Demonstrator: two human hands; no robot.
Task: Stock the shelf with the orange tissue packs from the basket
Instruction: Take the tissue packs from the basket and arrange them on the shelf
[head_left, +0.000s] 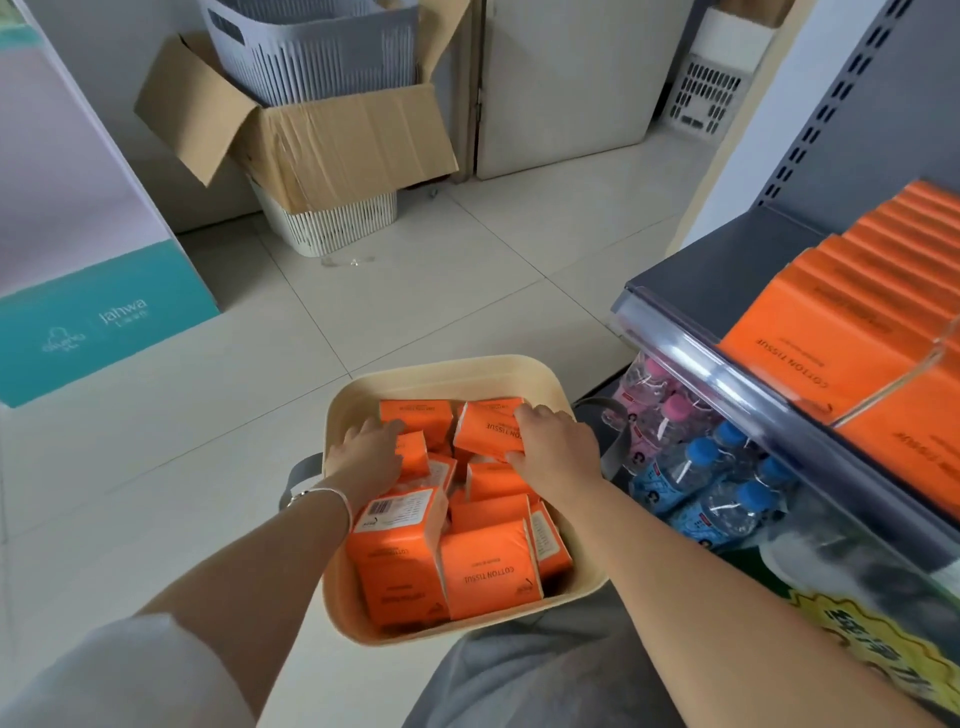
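My right grip (555, 446) pinches a tissue pack (488, 428) in the basket (452, 370); my left grip (370, 457) lies on another, and I cannot tell if it holds. If I lift both loosely, I reckon one could slip short of the shelf (717, 260).

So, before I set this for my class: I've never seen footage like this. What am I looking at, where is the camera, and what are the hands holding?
There is no machine here. A person wears one wide-angle camera on the head, and it looks down at both bare hands. A cream plastic basket sits low in front of them, full of orange wrapped tissue packs. The right hand grips one tilted pack between fingers and thumb. The left hand lies on other packs; whether it grips one is unclear. At right, a grey metal shelf already carries rows of the same packs, with clear water bottles below.
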